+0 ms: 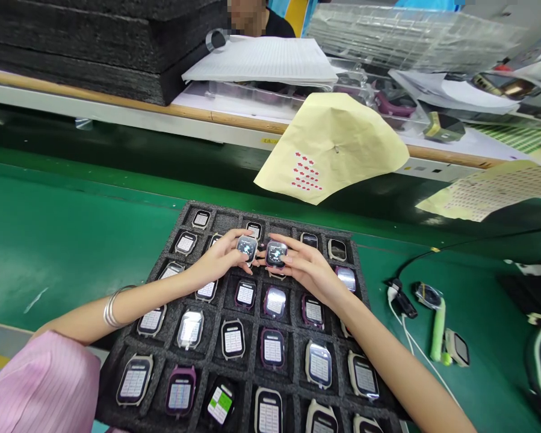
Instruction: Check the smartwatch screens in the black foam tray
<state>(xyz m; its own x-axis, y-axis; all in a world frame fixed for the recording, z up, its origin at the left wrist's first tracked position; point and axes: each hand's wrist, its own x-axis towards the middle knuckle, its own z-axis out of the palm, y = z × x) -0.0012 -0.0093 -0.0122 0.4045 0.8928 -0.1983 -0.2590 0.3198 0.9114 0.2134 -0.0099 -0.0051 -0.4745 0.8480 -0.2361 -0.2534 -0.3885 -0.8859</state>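
A black foam tray [162, 252] lies on the green belt with several smartwatch bodies set in its pockets, most with lit screens. My left hand [220, 258] holds one light-cased watch body [247, 247] over the tray's far rows. My right hand [304, 264] holds a purple-cased watch body [275, 254] right beside it. The two watches nearly touch, screens up. A silver bangle [112, 307] sits on my left wrist.
A yellow paper sheet with red stickers [331, 147] hangs over the belt's far edge. To the right lie a charging cable [403, 304], a green strap with a watch [442, 331] and another watch body [457, 347]. Black foam stacks [94, 42], papers and another person are behind.
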